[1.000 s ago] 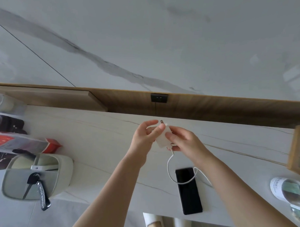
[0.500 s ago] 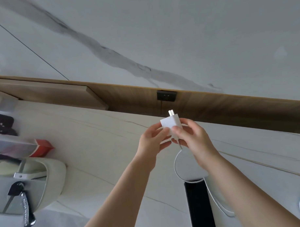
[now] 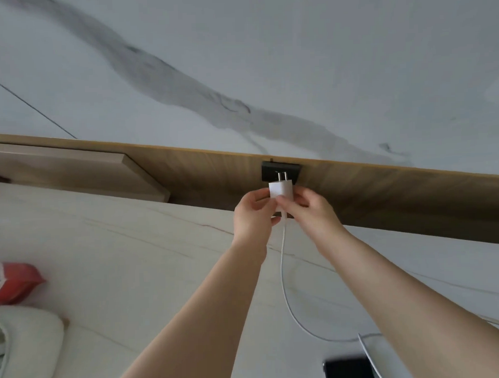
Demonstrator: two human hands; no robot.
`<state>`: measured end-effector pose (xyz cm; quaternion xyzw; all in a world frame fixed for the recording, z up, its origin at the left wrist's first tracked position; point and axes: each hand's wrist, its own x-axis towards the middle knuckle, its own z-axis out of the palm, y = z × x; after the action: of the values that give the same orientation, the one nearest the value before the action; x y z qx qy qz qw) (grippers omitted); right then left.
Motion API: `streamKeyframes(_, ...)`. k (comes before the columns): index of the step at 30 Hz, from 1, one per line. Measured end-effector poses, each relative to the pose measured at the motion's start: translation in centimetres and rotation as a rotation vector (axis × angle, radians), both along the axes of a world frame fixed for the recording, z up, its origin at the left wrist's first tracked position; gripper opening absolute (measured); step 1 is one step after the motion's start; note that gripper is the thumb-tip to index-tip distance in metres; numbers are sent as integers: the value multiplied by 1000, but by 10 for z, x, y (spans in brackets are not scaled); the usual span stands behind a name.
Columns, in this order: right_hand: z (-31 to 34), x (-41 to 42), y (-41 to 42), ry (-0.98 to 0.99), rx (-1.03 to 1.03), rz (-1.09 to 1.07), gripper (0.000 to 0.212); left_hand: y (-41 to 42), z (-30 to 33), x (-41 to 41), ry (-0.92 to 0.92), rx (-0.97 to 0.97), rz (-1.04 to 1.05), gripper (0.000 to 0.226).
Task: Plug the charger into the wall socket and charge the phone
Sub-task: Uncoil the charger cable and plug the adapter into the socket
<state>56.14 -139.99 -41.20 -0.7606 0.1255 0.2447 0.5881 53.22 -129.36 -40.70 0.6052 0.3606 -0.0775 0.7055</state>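
A white charger block is pinched between my left hand and my right hand. Its two metal prongs point at the black wall socket set in the wooden back panel, and their tips overlap the socket face. Whether the prongs are inside I cannot tell. A white cable hangs from the block and curves down to the right. The top end of a black phone lies on the counter at the bottom edge.
A pale stone counter runs below the wooden panel. A red packet and a pale tray sit at the left edge. A wooden shelf block juts out at the left.
Both hands have carried the charger away from me and up to the socket. The view has shifted forward, so the phone has slid to the bottom edge.
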Motion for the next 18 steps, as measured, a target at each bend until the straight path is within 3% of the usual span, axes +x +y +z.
streamKeyframes(5, -32, 22, 3, -28, -135, 45, 38, 5, -28, 29, 24, 368, -202, 19)
streamKeyframes(8, -48, 34, 7, -10, -178, 52, 42, 5, -39, 41, 48, 442, -344, 25)
streamKeyframes(11, -59, 41, 11, 28, -183, 33, 44, 3, -47, 47, 54, 467, -472, 37)
streamKeyframes(18, -69, 46, 10, 44, -158, 1, 43, 7, -56, 57, 57, 326, -488, 42)
